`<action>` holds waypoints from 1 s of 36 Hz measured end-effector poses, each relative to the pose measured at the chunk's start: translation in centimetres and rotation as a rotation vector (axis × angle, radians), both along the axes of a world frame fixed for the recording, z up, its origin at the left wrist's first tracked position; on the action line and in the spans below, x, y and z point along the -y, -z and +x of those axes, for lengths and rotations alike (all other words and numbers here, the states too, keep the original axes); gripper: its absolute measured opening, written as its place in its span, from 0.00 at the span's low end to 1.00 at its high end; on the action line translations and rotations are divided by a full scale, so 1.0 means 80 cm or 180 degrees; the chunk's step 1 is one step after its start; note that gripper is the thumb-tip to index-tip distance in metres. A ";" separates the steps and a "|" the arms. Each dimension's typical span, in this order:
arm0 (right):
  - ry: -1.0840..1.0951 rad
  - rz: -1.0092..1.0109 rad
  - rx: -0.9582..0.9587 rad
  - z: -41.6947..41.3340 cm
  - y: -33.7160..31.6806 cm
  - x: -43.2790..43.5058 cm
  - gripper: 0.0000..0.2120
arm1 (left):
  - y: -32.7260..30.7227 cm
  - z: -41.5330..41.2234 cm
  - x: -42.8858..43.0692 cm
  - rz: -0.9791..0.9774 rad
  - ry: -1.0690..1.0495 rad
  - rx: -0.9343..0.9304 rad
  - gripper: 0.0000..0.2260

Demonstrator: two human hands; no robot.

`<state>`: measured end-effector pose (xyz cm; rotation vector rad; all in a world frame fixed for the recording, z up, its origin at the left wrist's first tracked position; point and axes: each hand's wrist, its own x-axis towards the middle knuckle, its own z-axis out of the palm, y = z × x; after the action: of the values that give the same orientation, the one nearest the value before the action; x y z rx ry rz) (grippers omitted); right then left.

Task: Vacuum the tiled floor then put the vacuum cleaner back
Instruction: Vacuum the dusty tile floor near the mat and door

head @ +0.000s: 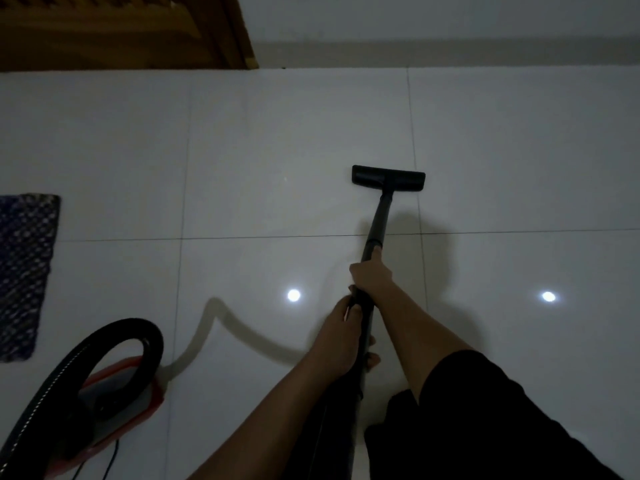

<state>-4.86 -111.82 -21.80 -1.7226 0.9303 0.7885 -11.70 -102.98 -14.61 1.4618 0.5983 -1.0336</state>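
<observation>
A black vacuum wand (378, 220) runs from my hands out to a flat black floor head (388, 177) resting on the glossy white tiled floor (277, 150). My right hand (371, 275) grips the wand higher up, index finger stretched along the tube. My left hand (341, 336) is closed around the wand just below it. The red canister vacuum body (117, 400) sits on the floor at lower left, with its black ribbed hose (138, 332) looping over it.
A dark patterned mat (24, 275) lies at the left edge. A wooden door (121, 29) and a white wall with skirting (433, 51) close the far side. A thin black cord (110, 459) trails beside the canister. My dark-clothed leg (485, 427) fills the lower right.
</observation>
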 end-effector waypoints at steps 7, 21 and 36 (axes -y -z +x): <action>-0.0517 -0.0095 -0.0077 -0.046 0.005 0.003 0.32 | -0.005 -0.055 0.014 0.0019 -0.0400 -0.0086 0.17; -0.0552 -0.0293 -0.0531 -0.158 -0.002 0.152 0.38 | -0.015 -0.175 0.175 0.0150 -0.0359 -0.0160 0.16; -0.0113 0.0054 -0.0549 -0.146 0.039 0.240 0.38 | 0.025 -0.156 0.235 0.0121 0.0063 0.0104 0.16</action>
<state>-16.57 -131.03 -24.91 -1.6801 1.0078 0.9777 -24.19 -121.80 -16.62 1.5178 0.5839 -1.0169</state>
